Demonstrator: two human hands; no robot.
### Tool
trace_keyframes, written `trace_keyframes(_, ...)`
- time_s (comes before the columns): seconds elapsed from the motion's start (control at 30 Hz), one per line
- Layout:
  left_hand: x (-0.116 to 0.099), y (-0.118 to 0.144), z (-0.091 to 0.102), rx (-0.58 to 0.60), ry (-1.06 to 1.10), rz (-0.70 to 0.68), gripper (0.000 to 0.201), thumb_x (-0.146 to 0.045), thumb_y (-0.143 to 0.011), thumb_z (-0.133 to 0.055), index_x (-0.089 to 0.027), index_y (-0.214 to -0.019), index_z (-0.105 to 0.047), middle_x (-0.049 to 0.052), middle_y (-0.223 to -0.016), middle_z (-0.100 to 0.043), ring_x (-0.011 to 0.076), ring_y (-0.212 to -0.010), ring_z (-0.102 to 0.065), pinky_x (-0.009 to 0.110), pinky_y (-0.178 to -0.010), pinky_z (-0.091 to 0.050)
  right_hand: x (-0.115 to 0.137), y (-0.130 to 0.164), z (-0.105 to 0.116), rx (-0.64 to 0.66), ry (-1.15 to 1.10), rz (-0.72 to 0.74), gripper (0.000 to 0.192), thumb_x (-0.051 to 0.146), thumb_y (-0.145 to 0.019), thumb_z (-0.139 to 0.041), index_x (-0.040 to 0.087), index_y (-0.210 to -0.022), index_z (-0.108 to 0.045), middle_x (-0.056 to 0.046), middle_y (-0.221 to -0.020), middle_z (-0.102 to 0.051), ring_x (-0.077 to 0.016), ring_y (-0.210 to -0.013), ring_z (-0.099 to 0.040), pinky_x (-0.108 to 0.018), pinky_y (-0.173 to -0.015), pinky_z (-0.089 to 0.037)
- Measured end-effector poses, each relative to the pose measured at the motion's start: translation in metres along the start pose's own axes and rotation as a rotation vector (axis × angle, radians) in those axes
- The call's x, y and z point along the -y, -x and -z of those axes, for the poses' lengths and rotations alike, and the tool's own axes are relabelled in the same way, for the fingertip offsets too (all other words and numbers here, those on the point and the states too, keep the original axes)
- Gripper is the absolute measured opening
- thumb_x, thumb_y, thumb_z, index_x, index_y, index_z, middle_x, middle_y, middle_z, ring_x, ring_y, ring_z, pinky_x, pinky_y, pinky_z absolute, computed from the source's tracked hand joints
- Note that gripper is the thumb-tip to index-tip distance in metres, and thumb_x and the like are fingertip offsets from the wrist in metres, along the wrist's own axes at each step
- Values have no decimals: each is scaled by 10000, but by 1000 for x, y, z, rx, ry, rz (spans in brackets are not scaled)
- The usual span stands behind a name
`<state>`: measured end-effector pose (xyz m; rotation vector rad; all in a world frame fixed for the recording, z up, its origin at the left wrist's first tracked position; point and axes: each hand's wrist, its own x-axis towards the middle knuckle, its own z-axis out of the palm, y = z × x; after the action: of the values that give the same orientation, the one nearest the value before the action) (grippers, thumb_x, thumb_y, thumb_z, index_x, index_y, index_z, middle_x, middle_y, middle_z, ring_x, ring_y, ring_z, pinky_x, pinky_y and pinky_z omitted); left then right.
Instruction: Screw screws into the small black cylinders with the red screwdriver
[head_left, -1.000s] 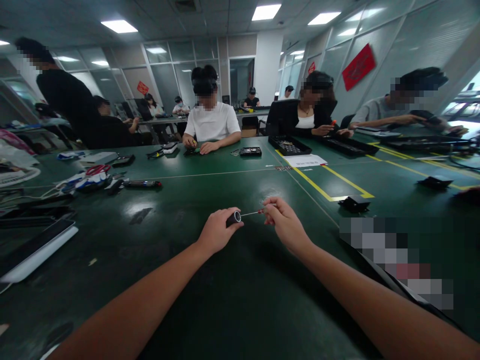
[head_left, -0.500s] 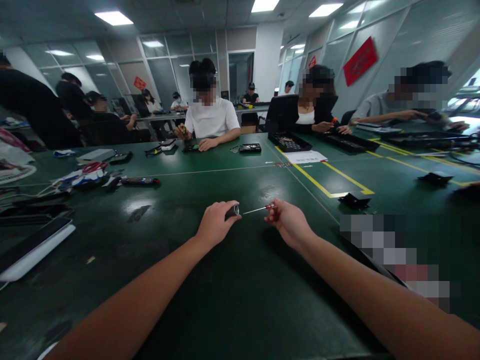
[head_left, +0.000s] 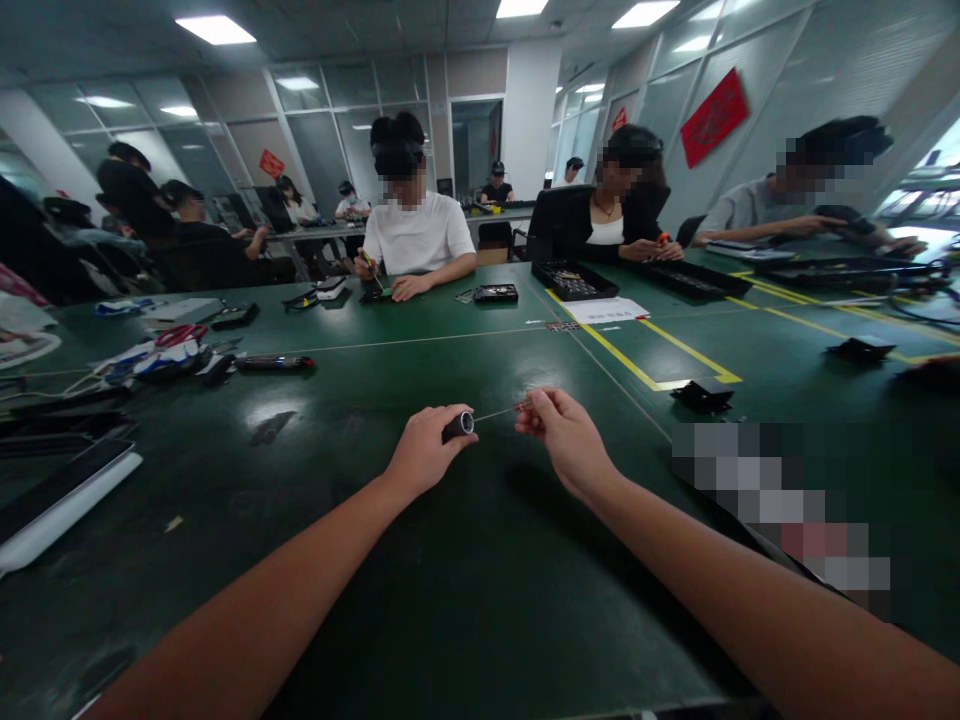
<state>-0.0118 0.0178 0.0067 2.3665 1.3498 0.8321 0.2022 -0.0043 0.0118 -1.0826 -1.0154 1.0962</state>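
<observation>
- Left hand (head_left: 421, 456) is clenched around a small black cylinder with a silver rim (head_left: 457, 425), above the dark green surface (head_left: 465, 600).
- Right hand (head_left: 564, 436) pinches a thin red-handled screwdriver (head_left: 501, 410), its tip at the cylinder's end.

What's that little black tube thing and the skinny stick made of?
The small black cylinder in the left hand looks like matte black plastic or coated metal, with a shiny silvery rim at its end. The thin screwdriver in the right hand has a bright shaft, probably steel, and a reddish, likely plastic grip.
</observation>
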Motion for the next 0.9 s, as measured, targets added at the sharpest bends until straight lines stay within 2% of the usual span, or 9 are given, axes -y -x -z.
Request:
trace_keyframes(0.33,-3,1,-1,-10,71,16,328,-307,-885,-719,-256,-1204,-661,32,-1082,-709,233,-982,-631,393,-928,-479,2,2,-2,24,60,104,294,498,-875,-630,208,-920,-617,-25,-824,-661,-169,-742,-632,-363,-740,-543)
trace_keyframes(0.7,0,1,-2,-21,89,21,339,-309,-889,-713,-266,-1220,-660,34,-1099,-705,230,-1004,-634,400,-942,-487,2,2,1,27,151,137,272,477,-916,-587,206,-936,-607,-32,-847,-675,-175,-754,-643,-370,-759,-539)
trace_keyframes(0.9,-2,1,0,-9,88,37,338,-309,-893,-705,-261,-1224,-657,44,-1125,-706,243,-1026,-633,419,-953,-487,5,4,2,89,139,162,278,483,-914,-597,209,-957,-618,-30,-859,-685,-173,-759,-652,-361,-770,-534)
